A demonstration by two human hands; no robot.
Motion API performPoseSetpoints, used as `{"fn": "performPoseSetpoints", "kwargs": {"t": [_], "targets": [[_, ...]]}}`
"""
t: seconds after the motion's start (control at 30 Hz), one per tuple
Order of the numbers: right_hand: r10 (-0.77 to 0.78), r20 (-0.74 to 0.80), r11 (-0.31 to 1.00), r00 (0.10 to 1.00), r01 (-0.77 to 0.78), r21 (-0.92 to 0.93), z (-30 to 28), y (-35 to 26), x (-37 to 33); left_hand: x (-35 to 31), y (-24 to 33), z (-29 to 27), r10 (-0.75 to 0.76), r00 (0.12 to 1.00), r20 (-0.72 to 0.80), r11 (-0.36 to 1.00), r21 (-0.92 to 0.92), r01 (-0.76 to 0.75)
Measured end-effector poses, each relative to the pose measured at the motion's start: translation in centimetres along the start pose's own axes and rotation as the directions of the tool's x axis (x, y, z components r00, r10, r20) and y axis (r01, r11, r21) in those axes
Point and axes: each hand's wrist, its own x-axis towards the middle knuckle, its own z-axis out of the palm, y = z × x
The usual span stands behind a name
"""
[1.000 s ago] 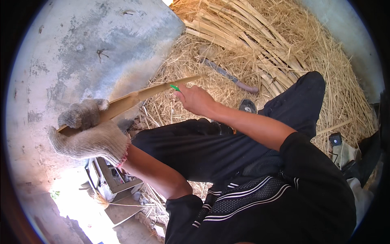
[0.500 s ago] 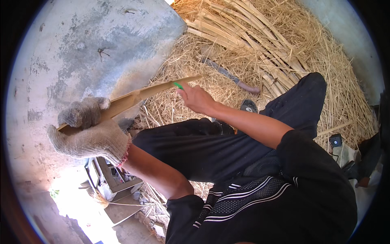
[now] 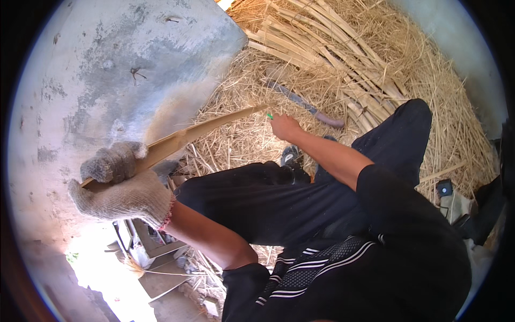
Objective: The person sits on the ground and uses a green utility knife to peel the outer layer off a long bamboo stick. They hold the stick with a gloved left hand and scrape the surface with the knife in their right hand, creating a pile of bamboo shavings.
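Note:
A long split bamboo strip [image 3: 177,139] slants from lower left up to the right, with a node partway along it. My left hand [image 3: 129,196], in a knitted grey-white glove, is closed around the strip's wide near end. My bare right hand [image 3: 285,127] is closed just below the strip's thin far end. From its fingers pokes a small bright green tool [image 3: 269,115]; the rest is hidden in the fist, so its kind does not show. Whether the tool touches the strip I cannot tell.
Loose straw-like shavings [image 3: 230,91] cover the floor ahead. On them lie several bamboo strips [image 3: 343,59] and a long-bladed tool with a wooden handle [image 3: 328,119]. A stained wall [image 3: 107,80] stands at left. Low wooden furniture [image 3: 155,247] sits below my left arm.
My right hand, with the green tool, has moved right and slightly away along the strip to its far end. My left hand and the strip's near end have shifted slightly.

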Motion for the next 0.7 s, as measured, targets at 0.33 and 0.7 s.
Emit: {"fn": "performPoseSetpoints", "kwargs": {"t": [0.33, 0.7], "targets": [[-0.133, -0.099, 0.987, 0.986, 0.141, 0.079, -0.6, -2.5, 0.9, 1.0, -0.5, -0.8, 0.041, 0.994, 0.102, 0.999, -0.027, -0.038], [0.087, -0.078, 0.995, 0.993, -0.091, -0.045, 2.6, 2.7, 7.5, 0.0, -0.2, 0.5, 0.034, 0.999, -0.009, 0.999, 0.001, -0.034]]}}
